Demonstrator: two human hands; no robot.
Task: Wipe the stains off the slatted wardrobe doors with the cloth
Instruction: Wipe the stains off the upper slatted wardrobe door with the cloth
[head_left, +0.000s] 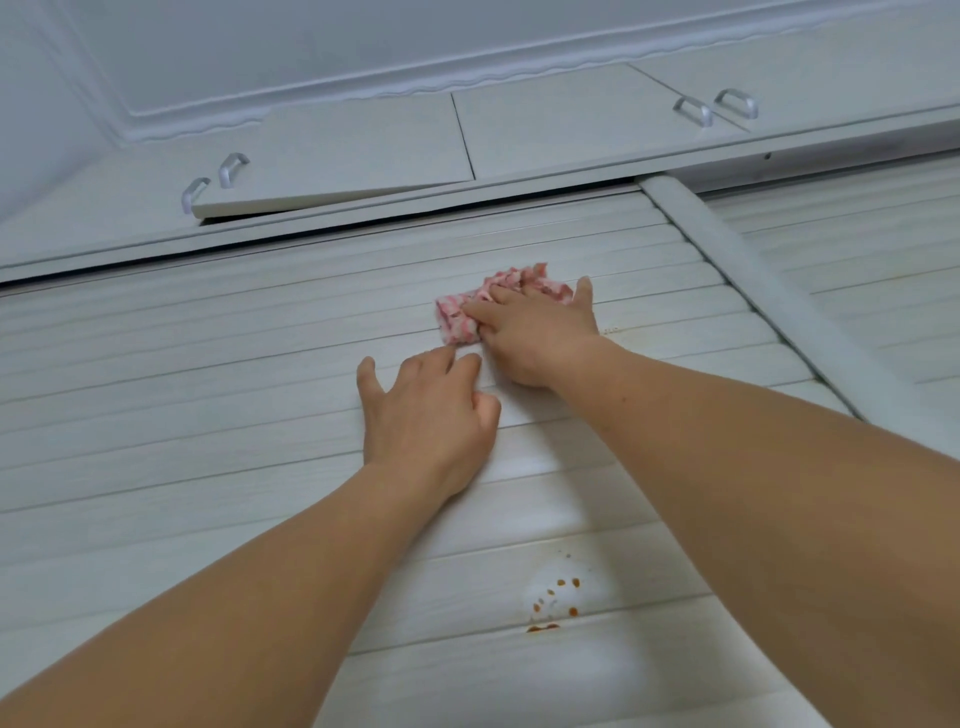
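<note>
Pressing pink cloth (470, 312) against slatted wardrobe door (208, 374) with right hand (535, 332), fingers fairly straight over it, grip released. Resting left hand (426, 415) flat on slats just beside, released, holding nothing. Orange stains (556, 605) sitting lower down.

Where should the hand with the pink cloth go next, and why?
Probably down the door toward the orange spots. The right hand presses the pink cloth on the upper slats of the wardrobe door, where I can't see any stain left, while the left hand rests flat on the slats beside it. The orange spots sit lower on the same door, unwiped.
</note>
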